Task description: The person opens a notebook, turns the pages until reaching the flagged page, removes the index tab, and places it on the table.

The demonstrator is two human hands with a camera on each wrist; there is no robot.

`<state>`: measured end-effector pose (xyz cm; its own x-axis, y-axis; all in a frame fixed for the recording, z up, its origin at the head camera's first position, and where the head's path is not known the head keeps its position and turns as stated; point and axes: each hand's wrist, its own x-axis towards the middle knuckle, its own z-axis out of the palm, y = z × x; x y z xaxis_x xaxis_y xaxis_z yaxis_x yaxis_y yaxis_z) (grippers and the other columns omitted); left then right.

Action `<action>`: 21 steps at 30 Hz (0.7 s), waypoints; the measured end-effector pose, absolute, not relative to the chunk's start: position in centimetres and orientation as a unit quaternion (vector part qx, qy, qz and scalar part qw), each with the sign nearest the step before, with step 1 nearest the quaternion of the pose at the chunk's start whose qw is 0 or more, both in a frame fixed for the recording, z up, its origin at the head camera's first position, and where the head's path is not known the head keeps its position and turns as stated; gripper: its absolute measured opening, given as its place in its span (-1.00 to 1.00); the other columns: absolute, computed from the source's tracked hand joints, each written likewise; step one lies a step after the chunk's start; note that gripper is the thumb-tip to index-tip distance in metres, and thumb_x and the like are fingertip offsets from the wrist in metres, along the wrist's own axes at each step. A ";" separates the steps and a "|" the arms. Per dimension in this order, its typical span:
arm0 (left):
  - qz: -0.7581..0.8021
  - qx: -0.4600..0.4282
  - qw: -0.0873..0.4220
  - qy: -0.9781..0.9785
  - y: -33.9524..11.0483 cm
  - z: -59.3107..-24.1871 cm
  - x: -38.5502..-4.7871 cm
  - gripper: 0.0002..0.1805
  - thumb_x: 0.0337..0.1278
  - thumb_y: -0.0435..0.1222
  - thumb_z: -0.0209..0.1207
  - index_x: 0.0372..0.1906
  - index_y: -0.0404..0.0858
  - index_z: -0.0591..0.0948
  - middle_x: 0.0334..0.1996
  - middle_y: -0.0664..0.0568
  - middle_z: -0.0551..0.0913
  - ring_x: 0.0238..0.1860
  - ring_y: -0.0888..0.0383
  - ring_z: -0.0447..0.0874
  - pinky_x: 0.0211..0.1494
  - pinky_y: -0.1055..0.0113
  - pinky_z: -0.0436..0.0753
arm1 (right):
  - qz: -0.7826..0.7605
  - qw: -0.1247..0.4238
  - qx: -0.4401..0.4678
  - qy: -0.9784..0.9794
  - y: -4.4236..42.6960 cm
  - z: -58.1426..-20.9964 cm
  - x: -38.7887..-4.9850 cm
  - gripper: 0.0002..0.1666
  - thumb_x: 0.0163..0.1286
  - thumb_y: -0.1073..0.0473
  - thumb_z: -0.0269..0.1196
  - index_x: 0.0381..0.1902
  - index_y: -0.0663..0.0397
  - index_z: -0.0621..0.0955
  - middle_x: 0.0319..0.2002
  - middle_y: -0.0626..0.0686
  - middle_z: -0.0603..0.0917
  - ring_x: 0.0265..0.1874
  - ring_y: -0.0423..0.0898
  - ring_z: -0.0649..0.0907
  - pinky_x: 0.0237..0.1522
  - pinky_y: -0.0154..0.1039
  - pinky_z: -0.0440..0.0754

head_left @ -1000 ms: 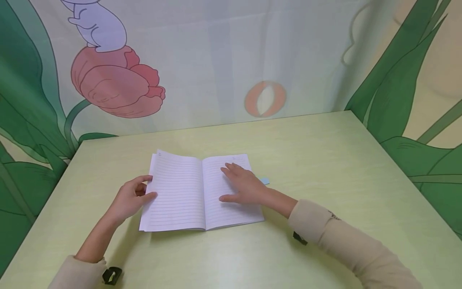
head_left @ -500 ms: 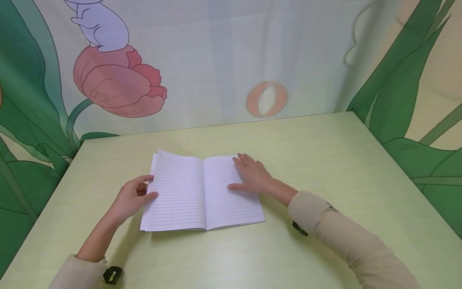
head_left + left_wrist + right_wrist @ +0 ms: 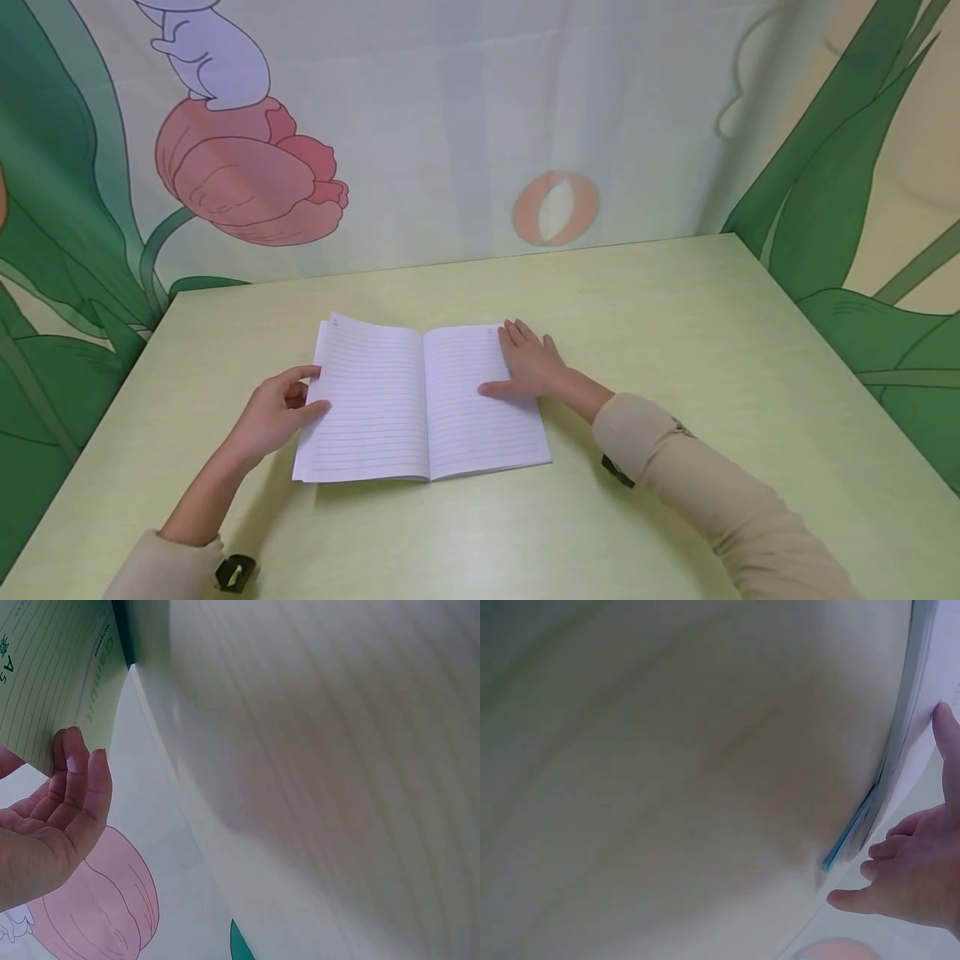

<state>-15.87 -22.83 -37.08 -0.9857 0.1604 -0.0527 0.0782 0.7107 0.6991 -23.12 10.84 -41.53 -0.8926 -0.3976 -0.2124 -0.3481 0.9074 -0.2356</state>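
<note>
Underneath, notebook point(image 3: 371, 408) bears green lettering point(image 3: 98, 682) (left wrist only)

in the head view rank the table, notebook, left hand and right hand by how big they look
1. table
2. notebook
Then left hand and right hand: too alike to rank.

On the lined notebook point(image 3: 367, 408), the corner print point(image 3: 490, 332) is too small to read and the right hand point(image 3: 528, 367) hides part of one edge; behind the notebook, a cartoon animal point(image 3: 221, 67) is cropped
</note>
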 end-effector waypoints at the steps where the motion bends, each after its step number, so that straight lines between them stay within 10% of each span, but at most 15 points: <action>1: 0.376 0.065 0.055 0.923 -22.8 -37.1 -15.9 -0.43 0.06 -0.40 0.19 0.18 -0.51 0.31 -0.37 -0.15 0.54 -0.35 0.03 0.42 -0.37 0.42 0.42 | -0.094 0.132 -0.191 0.968 10.8 -41.6 -23.1 0.21 0.13 -0.46 0.04 0.39 0.30 -0.07 0.40 0.24 -0.11 0.38 0.10 -0.14 0.24 0.22 -0.07; 21: 0.377 0.067 0.057 0.922 -22.8 -37.2 -15.9 -0.43 0.06 -0.40 0.19 0.18 -0.51 0.31 -0.38 -0.15 0.55 -0.36 0.04 0.42 -0.38 0.42 0.42 | -0.102 0.151 -0.188 0.965 10.5 -41.9 -23.1 0.18 0.15 -0.40 0.08 0.39 0.29 -0.08 0.40 0.24 -0.10 0.38 0.08 -0.12 0.25 0.22 -0.08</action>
<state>-15.91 -22.81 -37.16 -0.9844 0.1672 -0.0543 0.0812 0.7066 0.7029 -23.10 10.51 -41.89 -0.8841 -0.3931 -0.2528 -0.3317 0.9088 -0.2532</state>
